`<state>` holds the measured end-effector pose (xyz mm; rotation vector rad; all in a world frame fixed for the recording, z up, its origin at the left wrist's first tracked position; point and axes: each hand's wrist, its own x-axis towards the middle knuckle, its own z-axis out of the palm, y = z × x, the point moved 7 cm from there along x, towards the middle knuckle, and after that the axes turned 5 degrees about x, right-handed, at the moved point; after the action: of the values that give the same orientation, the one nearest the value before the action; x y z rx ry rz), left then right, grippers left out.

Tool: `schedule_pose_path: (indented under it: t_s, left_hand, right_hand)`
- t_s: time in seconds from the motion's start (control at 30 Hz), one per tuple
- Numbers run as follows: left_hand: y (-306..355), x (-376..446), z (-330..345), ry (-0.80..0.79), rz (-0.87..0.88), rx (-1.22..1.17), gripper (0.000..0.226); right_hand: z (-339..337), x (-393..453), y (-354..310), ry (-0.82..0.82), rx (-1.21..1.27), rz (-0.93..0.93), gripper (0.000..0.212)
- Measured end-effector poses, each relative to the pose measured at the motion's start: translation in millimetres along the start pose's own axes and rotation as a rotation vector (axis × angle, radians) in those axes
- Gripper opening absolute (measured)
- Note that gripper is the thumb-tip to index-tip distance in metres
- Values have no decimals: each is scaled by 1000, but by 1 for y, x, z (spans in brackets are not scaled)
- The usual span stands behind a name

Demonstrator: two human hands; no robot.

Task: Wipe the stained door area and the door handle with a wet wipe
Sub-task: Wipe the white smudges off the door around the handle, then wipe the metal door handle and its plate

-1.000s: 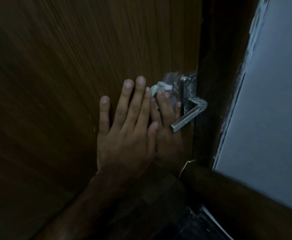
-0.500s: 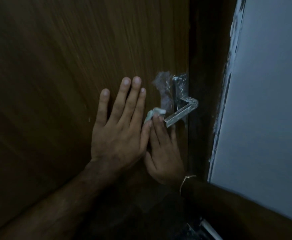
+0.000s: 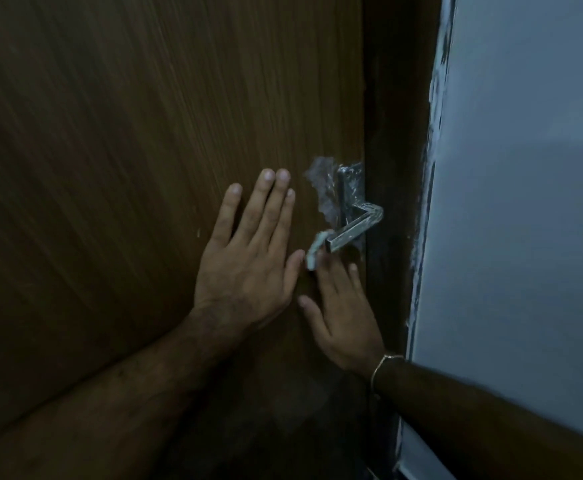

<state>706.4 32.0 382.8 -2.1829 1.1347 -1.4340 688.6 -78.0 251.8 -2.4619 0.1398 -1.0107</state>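
A dark brown wooden door (image 3: pixel 144 150) fills the left of the view. Its metal lever handle (image 3: pixel 355 225) sits near the right edge, with a pale smeared stain (image 3: pixel 323 188) on the wood just left of the handle plate. My left hand (image 3: pixel 248 258) lies flat on the door with straight fingers, left of the handle. My right hand (image 3: pixel 342 306) is below the handle, its straight fingers pressing a white wet wipe (image 3: pixel 316 249) against the door by the lever's tip.
The dark door frame (image 3: pixel 394 168) runs down right of the handle. A pale grey wall (image 3: pixel 525 202) with a rough paint edge fills the right side. A thin bracelet (image 3: pixel 383 363) circles my right wrist.
My right hand has slid the wipe down the door, from beside the handle plate to below the lever's tip. The stain now shows uncovered. My left hand has stayed flat on the door.
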Motion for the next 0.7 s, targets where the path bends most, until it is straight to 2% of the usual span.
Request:
schedule_pose_path:
  t_s: [0.07, 0.13, 0.2, 0.33, 0.4, 0.47, 0.53, 0.6, 0.7]
  left_hand:
    - [0, 0, 0, -12, 5, -2, 75]
    - [0, 1, 1, -10, 14, 4, 75]
    - [1, 1, 2, -10, 9, 2, 74]
    - [1, 0, 1, -30, 10, -26, 74]
    - [0, 0, -1, -32, 7, -30, 74]
    - [0, -1, -1, -44, 6, -30, 74]
    - [0, 0, 0, -71, 15, -34, 74]
    - [0, 1, 1, -84, 16, -28, 75]
    - [1, 0, 3, -113, 2, -40, 75]
  right_hand:
    - [-5, 0, 5, 31, 91, 127, 69]
    - [-11, 7, -11, 62, 154, 47, 70]
    - [-12, 12, -26, 67, 116, -43, 72]
    - [-23, 23, -31, 164, 78, 19, 71]
    - [-21, 24, -35, 155, 48, -4, 73]
    - [-17, 20, -28, 145, 78, 55, 74]
    - [-19, 17, -23, 138, 102, 10, 74]
    - [-24, 16, -16, 169, 177, 2, 67]
    - [-33, 13, 1, 331, 378, 189, 27]
